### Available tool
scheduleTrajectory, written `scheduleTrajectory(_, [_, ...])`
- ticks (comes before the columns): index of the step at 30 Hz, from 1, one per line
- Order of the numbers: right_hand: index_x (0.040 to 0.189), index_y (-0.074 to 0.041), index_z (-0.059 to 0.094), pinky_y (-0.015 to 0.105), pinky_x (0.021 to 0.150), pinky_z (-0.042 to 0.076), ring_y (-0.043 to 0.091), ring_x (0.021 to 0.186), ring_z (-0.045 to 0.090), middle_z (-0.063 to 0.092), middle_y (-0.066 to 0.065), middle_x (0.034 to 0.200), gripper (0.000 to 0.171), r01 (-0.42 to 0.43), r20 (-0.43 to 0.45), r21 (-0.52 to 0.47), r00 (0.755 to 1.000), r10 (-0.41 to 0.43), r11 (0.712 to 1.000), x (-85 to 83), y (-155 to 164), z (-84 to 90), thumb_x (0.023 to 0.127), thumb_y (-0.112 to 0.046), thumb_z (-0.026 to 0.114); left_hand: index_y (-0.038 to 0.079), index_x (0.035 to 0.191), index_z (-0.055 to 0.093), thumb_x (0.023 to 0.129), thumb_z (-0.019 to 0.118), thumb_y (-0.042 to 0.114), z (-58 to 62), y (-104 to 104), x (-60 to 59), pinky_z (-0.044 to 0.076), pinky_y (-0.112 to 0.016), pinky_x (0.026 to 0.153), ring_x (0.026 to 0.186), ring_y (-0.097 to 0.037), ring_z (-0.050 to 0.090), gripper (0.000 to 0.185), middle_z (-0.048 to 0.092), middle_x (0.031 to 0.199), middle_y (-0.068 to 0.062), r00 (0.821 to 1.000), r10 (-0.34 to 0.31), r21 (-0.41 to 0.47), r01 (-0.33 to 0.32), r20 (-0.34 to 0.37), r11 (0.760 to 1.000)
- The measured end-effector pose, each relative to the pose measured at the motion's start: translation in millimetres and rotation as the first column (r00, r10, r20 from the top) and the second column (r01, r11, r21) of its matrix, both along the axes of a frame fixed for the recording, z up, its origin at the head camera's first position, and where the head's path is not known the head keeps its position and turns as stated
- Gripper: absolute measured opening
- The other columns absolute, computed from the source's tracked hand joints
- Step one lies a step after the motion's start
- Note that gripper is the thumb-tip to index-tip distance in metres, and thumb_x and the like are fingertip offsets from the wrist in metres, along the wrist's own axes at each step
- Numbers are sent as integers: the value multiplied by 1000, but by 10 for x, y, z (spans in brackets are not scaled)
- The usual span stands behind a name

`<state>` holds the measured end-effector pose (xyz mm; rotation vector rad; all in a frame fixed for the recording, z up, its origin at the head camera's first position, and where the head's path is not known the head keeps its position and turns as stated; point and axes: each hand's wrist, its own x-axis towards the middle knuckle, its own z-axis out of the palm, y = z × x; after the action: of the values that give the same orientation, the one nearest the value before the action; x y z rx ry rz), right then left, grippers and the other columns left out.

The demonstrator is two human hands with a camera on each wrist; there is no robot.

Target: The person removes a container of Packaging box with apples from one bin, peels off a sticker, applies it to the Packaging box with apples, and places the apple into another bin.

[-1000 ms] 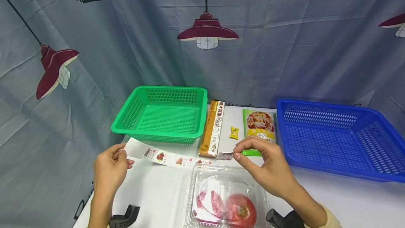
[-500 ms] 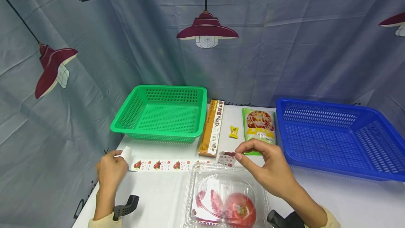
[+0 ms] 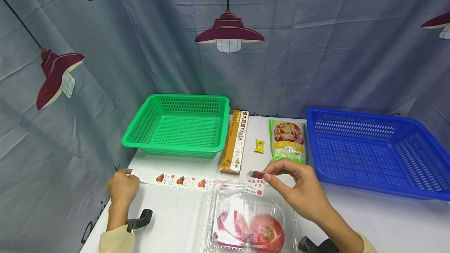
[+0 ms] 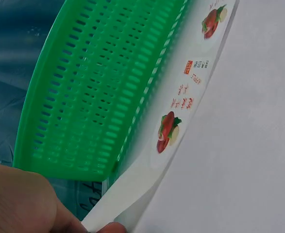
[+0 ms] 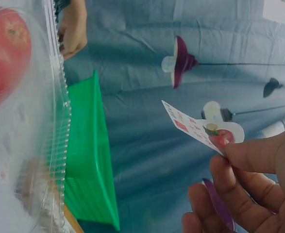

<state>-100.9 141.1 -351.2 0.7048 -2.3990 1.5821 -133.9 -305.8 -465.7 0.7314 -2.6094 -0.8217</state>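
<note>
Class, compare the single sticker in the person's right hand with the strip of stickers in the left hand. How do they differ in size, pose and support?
The single sticker is one short label; the sticker strip is long, showing several labels in a row. The single sticker hangs in the air from the right hand, above the clear plastic box; the sticker strip lies along the table, its end pinched by the left hand. Both are white with red fruit pictures and red text.

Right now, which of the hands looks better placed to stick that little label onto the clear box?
Probably the right hand: it pinches the sticker just above the clamshell box. The left hand holds the strip's far end.
</note>
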Motion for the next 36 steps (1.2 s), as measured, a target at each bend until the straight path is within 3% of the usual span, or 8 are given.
scheduleTrajectory(7, [89,-20,66,27,68,49,11,76,62,67,-5,84,10,3,26,-1,1000,-3,1000,-23,26,-65,84,-11,69,-7,108,62,84,43,6,-47,99,-4,39,-45,49,79,-46,55,33,61,96,-31,997,-6,23,5,76,1000])
scheduleTrajectory(14, [90,-17,66,27,63,51,14,69,63,66,0,82,9,-21,46,-34,999,23,999,-36,36,-101,84,-12,70,-3,107,63,83,47,12,-9,174,3,38,-45,49,77,-45,56,33,61,97,-29,988,-37,2,37,151,999])
scheduleTrajectory(23, [94,-15,66,28,62,51,15,66,62,64,-4,79,15,7,73,-35,997,-5,999,-23,54,-155,81,-10,72,-4,95,63,85,49,18,102,227,61,37,-46,51,70,-39,55,28,61,85,-25,948,-108,-23,121,299,992])
scheduleTrajectory(27, [94,-15,66,29,62,52,15,67,62,65,-4,78,16,1,87,-23,996,1,1000,-15,67,-179,80,-9,73,-3,91,61,87,48,21,147,253,88,37,-47,53,71,-39,55,28,60,82,-22,937,-116,-37,135,330,990])
scheduleTrajectory(36, [94,-14,66,29,60,52,17,65,62,65,-4,77,15,-9,124,-25,992,12,1000,9,86,-240,81,-11,73,-5,121,52,89,52,27,256,365,193,40,-50,54,82,-49,54,45,50,107,-34,937,-162,-58,188,308,980])
